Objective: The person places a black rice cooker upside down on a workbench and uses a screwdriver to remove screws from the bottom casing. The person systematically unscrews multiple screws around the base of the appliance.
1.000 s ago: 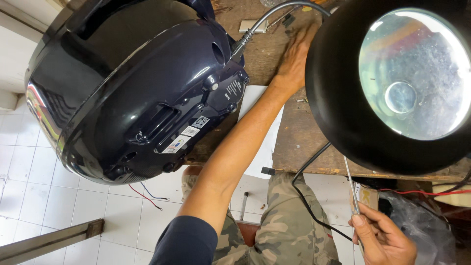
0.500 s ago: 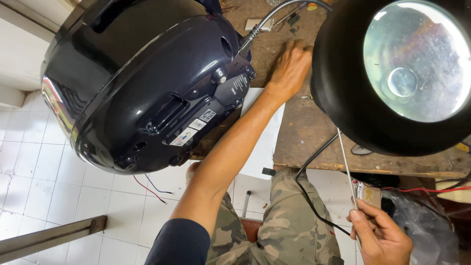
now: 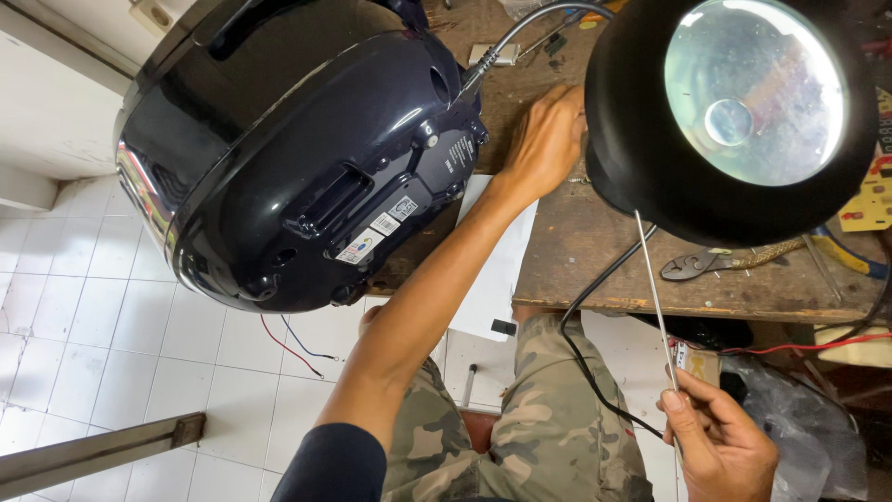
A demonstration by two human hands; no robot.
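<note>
glossy black rounded appliance [image 3: 297,158] lies tipped on the worn wooden bench [image 3: 595,270]. left hand [image 3: 544,139] reaches flat, seemingly empty; right hand [image 3: 720,446] pinches a thin metal rod [image 3: 655,297].

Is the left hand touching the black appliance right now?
Apart. The head view shows the left hand on the wooden bench, with bare wood between it and the appliance.
</note>
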